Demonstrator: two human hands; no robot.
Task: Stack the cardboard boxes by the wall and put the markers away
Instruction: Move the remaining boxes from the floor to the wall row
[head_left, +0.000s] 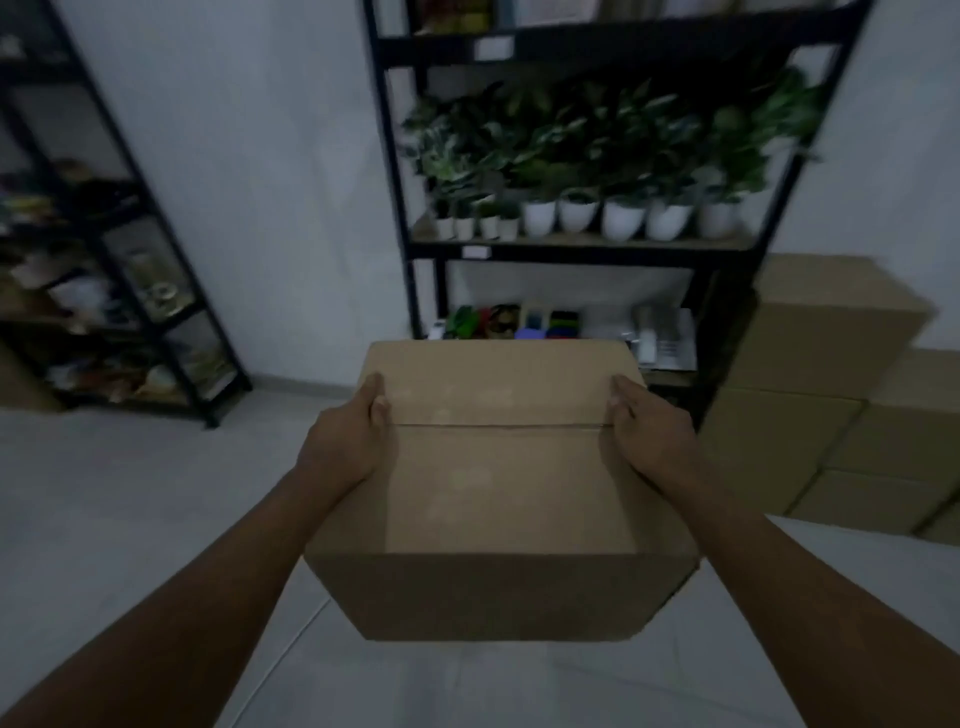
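Note:
A closed brown cardboard box (498, 483) hangs in the air in front of me, above the grey floor. My left hand (348, 436) grips its left side with the thumb on top. My right hand (649, 436) grips its right side the same way. A stack of several other cardboard boxes (831, 384) stands by the white wall at the right. No markers can be made out; small coloured items (524, 319) lie blurred on the bottom shelf behind the box.
A black shelving unit (571, 249) stands straight ahead with white potted plants (597, 213) on its middle shelf. A second black rack (104, 291) full of goods stands at the left. Grey tiled floor (130, 493) spreads between them.

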